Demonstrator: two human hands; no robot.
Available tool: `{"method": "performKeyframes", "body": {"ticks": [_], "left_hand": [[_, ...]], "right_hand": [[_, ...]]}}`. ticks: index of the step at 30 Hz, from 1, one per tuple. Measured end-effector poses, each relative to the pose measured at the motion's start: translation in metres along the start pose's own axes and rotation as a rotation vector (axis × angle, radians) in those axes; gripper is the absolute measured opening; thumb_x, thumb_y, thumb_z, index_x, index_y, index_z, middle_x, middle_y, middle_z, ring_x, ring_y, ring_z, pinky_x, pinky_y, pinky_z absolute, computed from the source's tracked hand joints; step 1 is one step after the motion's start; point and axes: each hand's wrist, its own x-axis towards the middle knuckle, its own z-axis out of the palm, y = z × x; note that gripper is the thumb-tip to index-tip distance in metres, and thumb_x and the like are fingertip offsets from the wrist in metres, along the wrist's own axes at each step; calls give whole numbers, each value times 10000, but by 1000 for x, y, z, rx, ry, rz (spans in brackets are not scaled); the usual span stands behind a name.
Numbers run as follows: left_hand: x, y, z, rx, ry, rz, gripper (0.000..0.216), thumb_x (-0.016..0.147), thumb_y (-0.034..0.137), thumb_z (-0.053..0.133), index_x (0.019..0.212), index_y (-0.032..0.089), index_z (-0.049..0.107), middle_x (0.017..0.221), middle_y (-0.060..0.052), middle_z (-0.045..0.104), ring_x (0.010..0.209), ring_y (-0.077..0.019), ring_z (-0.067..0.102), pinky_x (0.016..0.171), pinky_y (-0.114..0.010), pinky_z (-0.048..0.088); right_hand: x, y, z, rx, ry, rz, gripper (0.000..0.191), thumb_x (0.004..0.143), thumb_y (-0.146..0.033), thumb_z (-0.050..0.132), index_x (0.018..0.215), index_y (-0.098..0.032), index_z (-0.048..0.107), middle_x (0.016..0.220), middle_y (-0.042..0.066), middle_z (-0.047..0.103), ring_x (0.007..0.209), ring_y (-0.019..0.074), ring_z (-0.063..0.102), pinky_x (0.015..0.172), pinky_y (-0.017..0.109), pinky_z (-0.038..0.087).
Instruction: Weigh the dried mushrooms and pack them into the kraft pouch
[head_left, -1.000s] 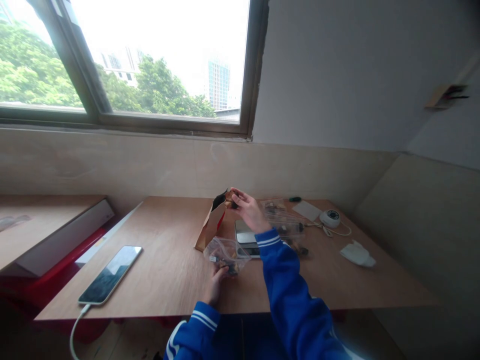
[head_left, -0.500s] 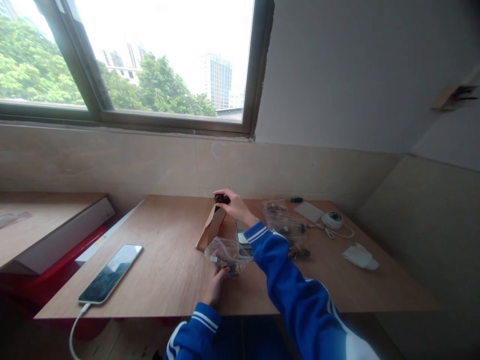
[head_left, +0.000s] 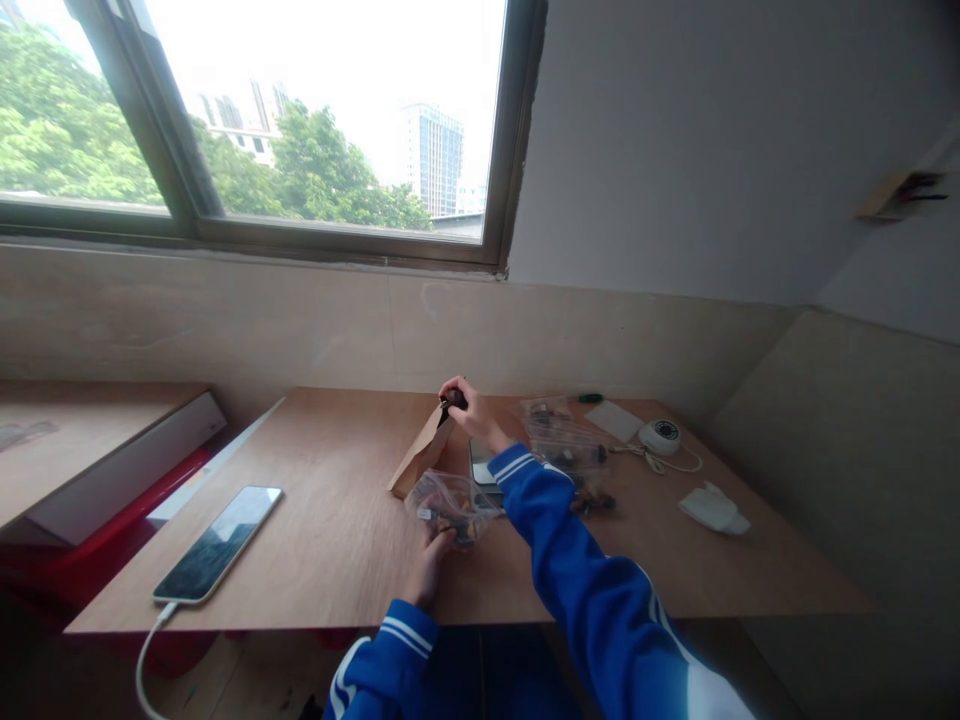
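The step in hand seems to be working at the mouth of a brown paper bag (head_left: 420, 458), which leans on the tabletop (head_left: 330, 550) near its middle. The right hand (head_left: 472, 412) is up at the bag's top opening, its fingers closed around a small dark piece (head_left: 454, 399); whether that piece is going in or coming out cannot be told from this view. The next move probably calls for keeping the bag's mouth apart and clearing its edge without tipping it, since it stands at a slant and neither hand appears to steady its base.

The left hand (head_left: 427, 572) is lower and closer to the person, its fingers gripping the near side of a clear plastic bag (head_left: 439, 488) just beside the foot of the paper bag. Dark and tan pieces show through the plastic. Inside the paper bag's opening only darkness shows, so its contents cannot be made out.

Past the right sleeve (head_left: 544, 500) lie more clear bags (head_left: 566, 450) with dark items in them, and a cluster of brown pieces (head_left: 594, 498), perhaps bagged too. A flat silvery device (head_left: 484, 466) sits between the paper bag and that sleeve, partly hidden.
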Motion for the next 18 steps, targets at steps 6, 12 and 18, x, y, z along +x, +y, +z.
{"method": "performKeyframes", "body": {"ticks": [6,12,18], "left_hand": [[0,0,-1,-8,-2,-2,798,727,254,651,1408,295,238,1149,-68,585,930,-247,618,646,-340,550],[1,1,-1,-7,-6,-5,817,721,257,660,1416,302,233,1165,-67,580,883,-238,626,634,-343,553],[0,2,1,-27,-7,6,837,731,260,658,1427,294,195,1243,-88,537,915,-240,619,638,-336,548]], "right_hand": [[1,-2,0,245,43,85,118,646,-183,440,749,-206,491,733,-10,533,730,151,521,692,253,424],[5,2,-2,14,-14,45,119,636,-137,437,713,-207,494,730,-3,546,747,164,509,737,283,414],[9,2,6,-333,-122,-61,212,625,-42,444,761,-198,490,837,47,549,860,206,471,875,365,382]]}}
